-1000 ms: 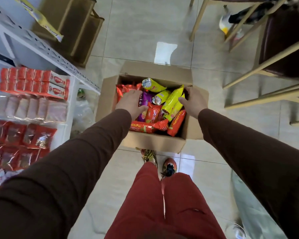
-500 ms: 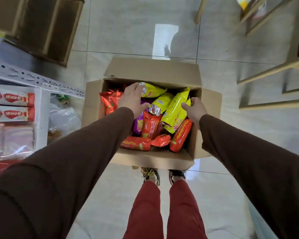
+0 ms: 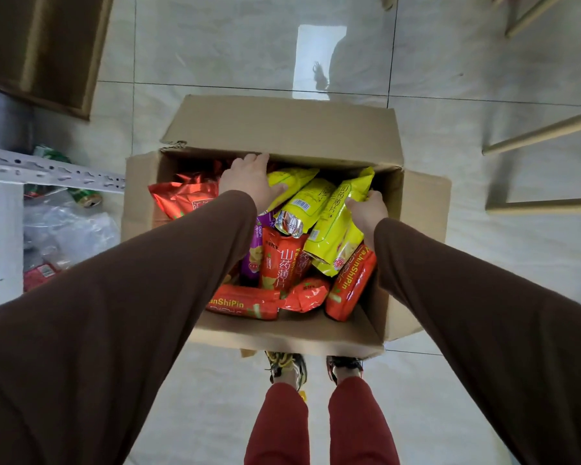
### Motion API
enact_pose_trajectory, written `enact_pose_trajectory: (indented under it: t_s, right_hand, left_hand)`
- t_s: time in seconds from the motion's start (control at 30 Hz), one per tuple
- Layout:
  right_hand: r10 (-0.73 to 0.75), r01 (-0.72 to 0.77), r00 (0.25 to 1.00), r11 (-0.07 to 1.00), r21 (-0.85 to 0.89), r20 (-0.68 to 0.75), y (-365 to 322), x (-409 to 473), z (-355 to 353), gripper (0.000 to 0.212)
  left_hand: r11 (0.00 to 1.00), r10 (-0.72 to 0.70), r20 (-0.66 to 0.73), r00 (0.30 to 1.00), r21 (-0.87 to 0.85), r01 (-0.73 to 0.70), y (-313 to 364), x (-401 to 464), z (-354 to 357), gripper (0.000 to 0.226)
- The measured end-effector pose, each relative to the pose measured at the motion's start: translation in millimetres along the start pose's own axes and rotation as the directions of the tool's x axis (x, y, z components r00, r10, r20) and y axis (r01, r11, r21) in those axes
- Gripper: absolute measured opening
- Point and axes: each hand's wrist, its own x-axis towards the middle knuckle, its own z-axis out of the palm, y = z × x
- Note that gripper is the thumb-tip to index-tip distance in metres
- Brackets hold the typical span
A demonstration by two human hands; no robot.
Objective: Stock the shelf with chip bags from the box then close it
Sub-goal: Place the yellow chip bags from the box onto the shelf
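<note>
An open cardboard box (image 3: 282, 129) stands on the floor in front of my feet, its flaps folded outward. It is full of chip bags: yellow ones at the back right, red ones (image 3: 282, 260) in front and on the left, a purple one (image 3: 254, 246) between them. My left hand (image 3: 249, 179) lies on a yellow bag (image 3: 291, 177) at the back of the box, thumb across it and fingertips at the box's far wall. My right hand (image 3: 366, 209) grips the right edge of a large yellow bag (image 3: 336, 226).
The white metal shelf (image 3: 47, 172) edge is at the left, with clear plastic bags and cans (image 3: 84, 198) on the floor beneath it. A brown wooden crate (image 3: 44, 48) sits at the upper left. Wooden chair legs (image 3: 544, 132) stand to the right on the tiled floor.
My view has tilted down and closer to the box. My left hand moved back onto a yellow bag, and my right hand closed on the large yellow bag's edge.
</note>
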Motion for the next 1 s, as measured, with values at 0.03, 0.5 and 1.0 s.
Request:
enact_pose_trajectory:
  t_s: [0.03, 0.5, 1.0]
  right_hand:
    - [0.014, -0.014, 1.000, 1.000, 0.018, 0.002, 1, 4, 3, 0.063]
    - [0.041, -0.043, 0.999, 0.997, 0.063, 0.035, 22, 32, 16, 0.098]
    - [-0.092, 0.013, 0.964, 0.952, 0.305, 0.248, 45, 2, 3, 0.069]
  left_hand:
    - [1.000, -0.014, 0.020, 1.000, 0.009, 0.014, 1, 1, 5, 0.076]
    - [0.963, -0.158, 0.057, 0.986, -0.213, 0.166, 2, -36, 73, 0.089]
    - [0.433, -0.238, 0.354, 0.904, -0.794, 0.426, -24, -115, 119, 0.074]
